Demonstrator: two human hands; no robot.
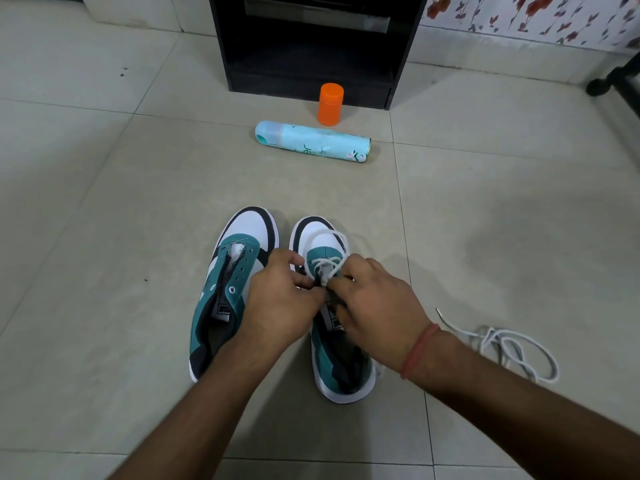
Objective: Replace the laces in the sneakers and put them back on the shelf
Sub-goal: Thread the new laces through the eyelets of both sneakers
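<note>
Pinching the white lace (327,263) over the right sneaker (341,341), your left hand (278,299) and right hand (377,313) curl fingertips together; the unlaced sneaker (227,292) sits just beside it, a spare lace (509,348) farther right.

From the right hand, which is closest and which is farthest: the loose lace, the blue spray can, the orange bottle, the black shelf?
From the right hand:
1. Loose lace, on the floor just to its right.
2. Blue spray can, lying ahead on the floor.
3. Orange bottle, standing just behind the can.
4. Black shelf, at the back.
</note>
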